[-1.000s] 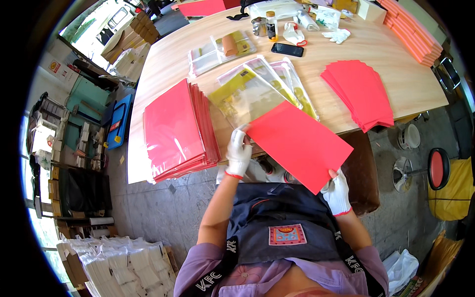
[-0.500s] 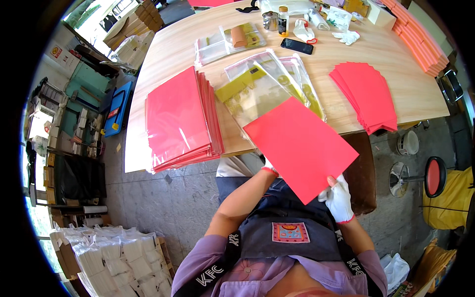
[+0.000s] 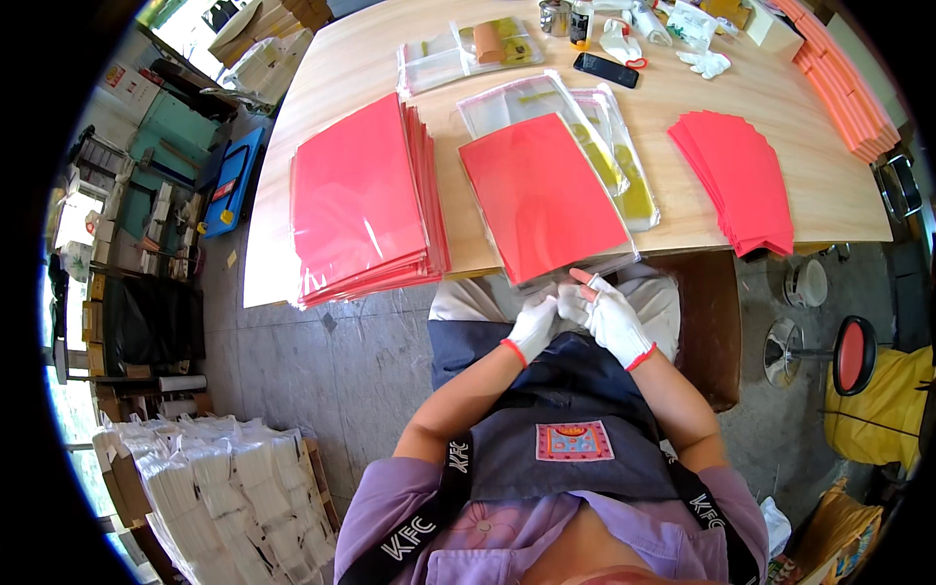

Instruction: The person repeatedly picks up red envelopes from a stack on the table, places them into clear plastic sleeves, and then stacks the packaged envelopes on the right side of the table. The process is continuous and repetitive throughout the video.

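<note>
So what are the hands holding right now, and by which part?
Both gloved hands, left hand and right hand, pinch the near open end of the clear plastic bag that holds the red sheet, at the table edge.

In front of you a red sheet in a clear plastic sleeve (image 3: 544,195) lies at the table's near edge, on a pile of empty clear sleeves (image 3: 604,136). To your left sits a stack of sleeved red sheets (image 3: 356,200). Farther back lies another clear bag (image 3: 458,58) holding yellow and brown pieces. A dark phone (image 3: 605,69) rests screen-up beyond. On the floor to your lower left stand bundles of white packets (image 3: 229,507).
</note>
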A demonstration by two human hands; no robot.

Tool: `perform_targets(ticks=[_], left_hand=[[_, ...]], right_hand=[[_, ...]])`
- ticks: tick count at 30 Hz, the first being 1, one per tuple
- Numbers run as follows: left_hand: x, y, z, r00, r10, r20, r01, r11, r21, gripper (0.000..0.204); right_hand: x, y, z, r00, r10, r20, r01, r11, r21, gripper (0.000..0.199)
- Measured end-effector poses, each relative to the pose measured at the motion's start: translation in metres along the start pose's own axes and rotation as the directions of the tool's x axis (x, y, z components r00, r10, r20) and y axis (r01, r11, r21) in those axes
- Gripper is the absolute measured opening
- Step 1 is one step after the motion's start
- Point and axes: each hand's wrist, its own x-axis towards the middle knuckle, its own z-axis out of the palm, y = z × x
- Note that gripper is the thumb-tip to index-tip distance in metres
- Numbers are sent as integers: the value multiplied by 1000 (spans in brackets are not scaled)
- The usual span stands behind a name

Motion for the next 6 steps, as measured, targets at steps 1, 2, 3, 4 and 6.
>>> perform_targets(ticks=[1,2,3,4,6], left_hand=[[-10,6,-4,999,-32,13,32,999,-9,25],[-17,7,-17,1000,8,-28,-10,996,-89,23],[-25,13,-28,998,45,-47,-47,998,-49,29],[-29,18,-39,995,81,-60,-83,996,-28,32],[-27,30,-59,992,111,-60,-105,991,85,38]], right_hand=[[-2,0,-7,999,14,49,-4,984,-181,35],[-10,-6,11,999,-1,38,15,930,-367,31],[-14,-14,26,1000,-18,22,28,781,-623,29],[-15,-18,38,1000,-11,24,26,637,-771,28],[-1,-5,36,990,-60,130,143,350,-926,28]])
